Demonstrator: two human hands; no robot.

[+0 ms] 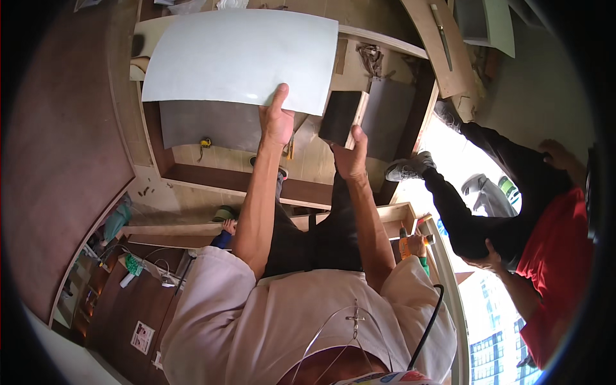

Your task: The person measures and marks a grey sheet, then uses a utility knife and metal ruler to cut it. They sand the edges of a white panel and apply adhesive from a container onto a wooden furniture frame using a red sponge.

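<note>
My left hand [277,123] is closed on the near edge of a white, slightly curved sheet [237,54], with the thumb on top and the fingers hidden beneath. My right hand [351,154] grips a small block of board [340,117] with a dark face and pale wooden edges, close to the sheet's right corner. Both are held above a wooden cabinet frame [218,178] with dark inner sides. Inside the frame lie a dark grey sheet [199,125] and a small yellow-and-black tape measure [205,142].
At right, a person in a red shirt [545,256] sits with legs stretched toward the frame. Another person's hand [417,244] holds an orange power tool [404,246]. A blue-sleeved hand [229,226] rests on a long board. A large brown panel [64,128] stands at left.
</note>
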